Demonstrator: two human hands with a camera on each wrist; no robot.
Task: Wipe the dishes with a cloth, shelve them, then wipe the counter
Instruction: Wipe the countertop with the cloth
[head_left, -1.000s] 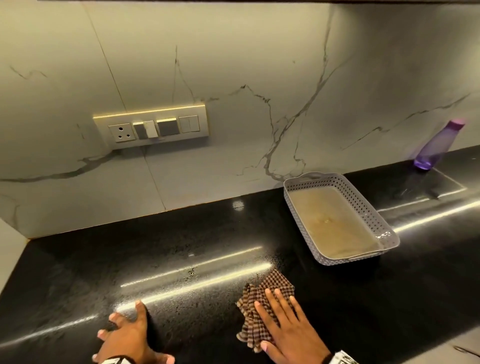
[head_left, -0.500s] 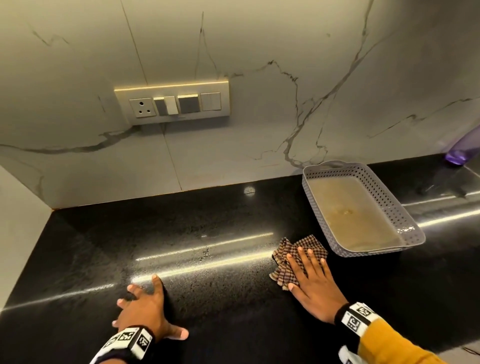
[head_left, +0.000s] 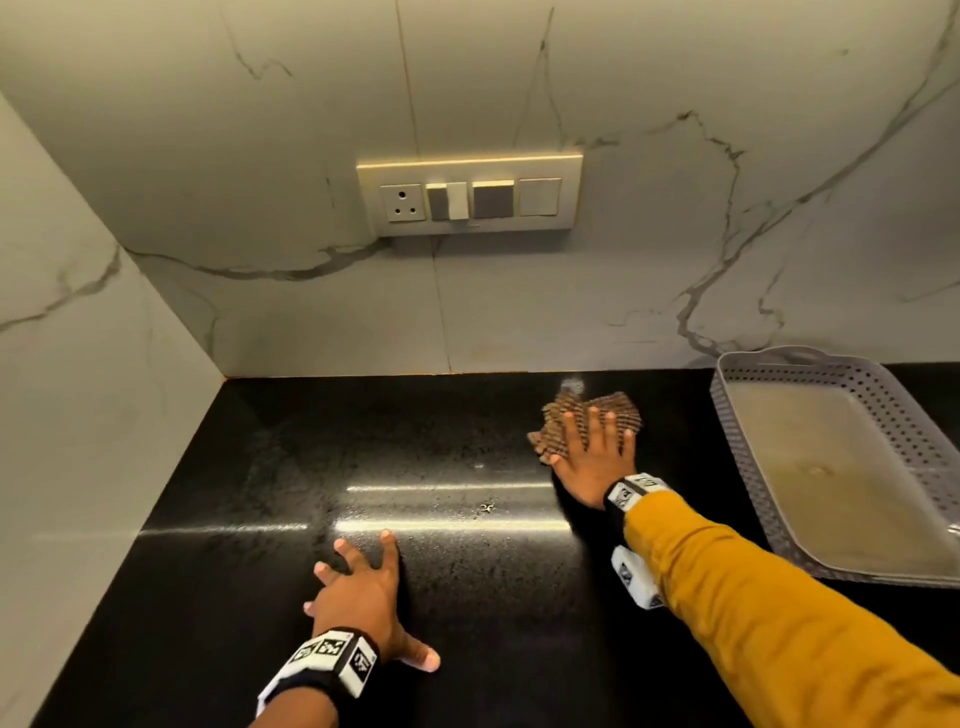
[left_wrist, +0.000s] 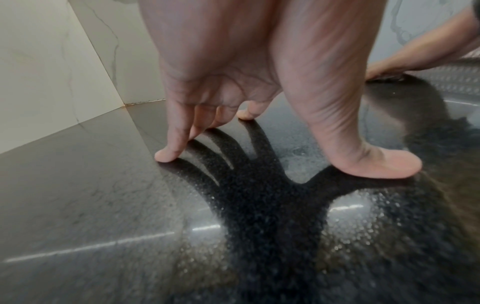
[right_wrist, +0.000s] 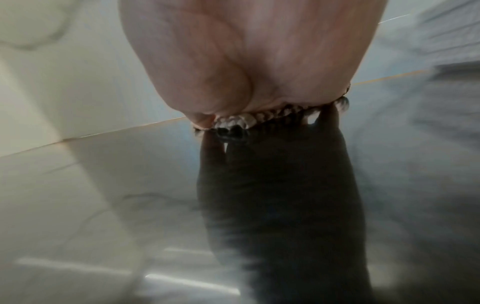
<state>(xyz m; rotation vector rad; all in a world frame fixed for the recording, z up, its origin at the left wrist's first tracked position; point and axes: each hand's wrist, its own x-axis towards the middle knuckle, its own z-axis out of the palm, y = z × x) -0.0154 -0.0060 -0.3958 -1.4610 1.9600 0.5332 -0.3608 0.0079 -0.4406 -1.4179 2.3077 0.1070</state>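
Observation:
A brown checked cloth lies on the black counter near the back wall. My right hand presses flat on the cloth with straight, spread fingers. In the right wrist view only the cloth's edge shows under the palm. My left hand rests on the counter at the front with its fingers spread. In the left wrist view its fingertips and thumb press on the glossy stone and hold nothing.
A grey perforated basket with a beige liner stands on the counter to the right of the cloth. A switch and socket panel is on the marble back wall. A side wall bounds the counter on the left.
My right hand has pushed the cloth away from me across the counter, from near the front edge to close by the back wall. The left hand has stayed planted.

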